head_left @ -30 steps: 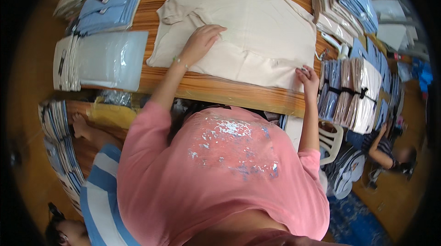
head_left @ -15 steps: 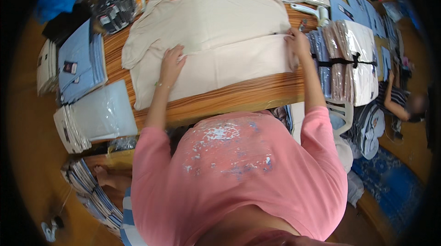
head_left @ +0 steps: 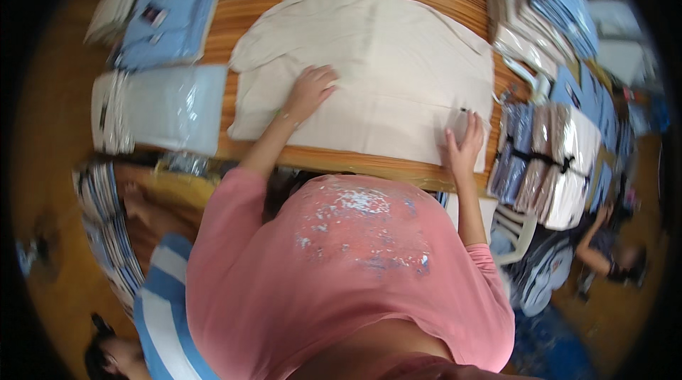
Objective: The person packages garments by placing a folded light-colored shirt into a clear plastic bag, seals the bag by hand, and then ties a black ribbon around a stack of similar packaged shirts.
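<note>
Head view looks down on a cream shirt (head_left: 383,67) spread flat across the wooden table (head_left: 355,163), and every place below is given from that shirt. Far to its left lie blue folded shirts (head_left: 167,18) and a clear-bagged stack (head_left: 160,106); below its left corner a person in a striped top (head_left: 167,309) sits by more stacks. Your left hand (head_left: 309,92) rests palm down on the shirt's left half, fingers spread wide, holding nothing. Your right hand (head_left: 463,144) presses the shirt's lower right edge, fingers open and flat, gripping nothing that shows. To do this well, I'd say keep both palms flat and sweep outward evenly so no crease gets pushed under, and keep the hem square to the table's near edge. Right of the shirt sit bagged bundles (head_left: 550,160), with taller piles (head_left: 547,18) above them. Beyond is a brown floor (head_left: 50,188); lower right of the shirt another person (head_left: 604,245) sits on it
</note>
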`<state>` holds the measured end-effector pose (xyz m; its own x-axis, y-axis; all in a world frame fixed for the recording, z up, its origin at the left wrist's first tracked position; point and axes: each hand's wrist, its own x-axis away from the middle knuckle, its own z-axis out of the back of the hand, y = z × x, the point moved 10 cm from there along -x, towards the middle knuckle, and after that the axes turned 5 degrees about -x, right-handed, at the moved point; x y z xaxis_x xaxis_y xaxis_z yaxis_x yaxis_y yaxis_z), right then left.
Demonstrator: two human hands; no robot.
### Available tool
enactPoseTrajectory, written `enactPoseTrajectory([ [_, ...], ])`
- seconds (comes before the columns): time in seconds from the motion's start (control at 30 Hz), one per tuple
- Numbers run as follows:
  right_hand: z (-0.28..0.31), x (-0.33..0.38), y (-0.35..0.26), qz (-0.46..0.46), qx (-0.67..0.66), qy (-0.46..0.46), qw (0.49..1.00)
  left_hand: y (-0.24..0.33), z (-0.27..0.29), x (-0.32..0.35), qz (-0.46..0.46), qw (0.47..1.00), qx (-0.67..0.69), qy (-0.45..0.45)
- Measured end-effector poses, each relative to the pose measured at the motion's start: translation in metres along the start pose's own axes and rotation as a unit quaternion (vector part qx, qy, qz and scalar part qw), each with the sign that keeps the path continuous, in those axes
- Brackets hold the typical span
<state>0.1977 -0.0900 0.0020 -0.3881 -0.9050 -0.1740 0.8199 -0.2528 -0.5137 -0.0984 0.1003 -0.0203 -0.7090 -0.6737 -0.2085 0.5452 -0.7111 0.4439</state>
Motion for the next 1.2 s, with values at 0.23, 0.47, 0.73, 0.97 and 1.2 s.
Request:
enactPoseTrajectory([
  [0.23, -0.116, -0.132, -0.273, 0.27, -0.253, -0.173, 0.913, -0.067, 0.108, 0.069, 0.203, 0.951, -0.038, 0.23],
  [0.47, -0.28, -0.102, -0.424, 0.356, 0.022, -0.205, 0.911, -0.113, 0.089, 0.12, 0.257, 0.951, -0.009, 0.168],
  [0.73, -0.176, -0.297, -0.364, 0.325, -0.061, -0.042, 0.943, -0.125, 0.079, 0.111, 0.274, 0.96, -0.028, 0.05],
  [0.97, -0.097, -0.258, -0.326, 0.326, -0.253, -0.141, 0.9, -0.091, 0.112, 0.095, 0.282, 0.947, -0.092, 0.124],
  [1.2, -0.007, -0.1, -0.235, 0.254, -0.351, -0.286, 0.854, -0.077, -0.007, 0.143, 0.412, 0.608, 0.678, 0.02],
])
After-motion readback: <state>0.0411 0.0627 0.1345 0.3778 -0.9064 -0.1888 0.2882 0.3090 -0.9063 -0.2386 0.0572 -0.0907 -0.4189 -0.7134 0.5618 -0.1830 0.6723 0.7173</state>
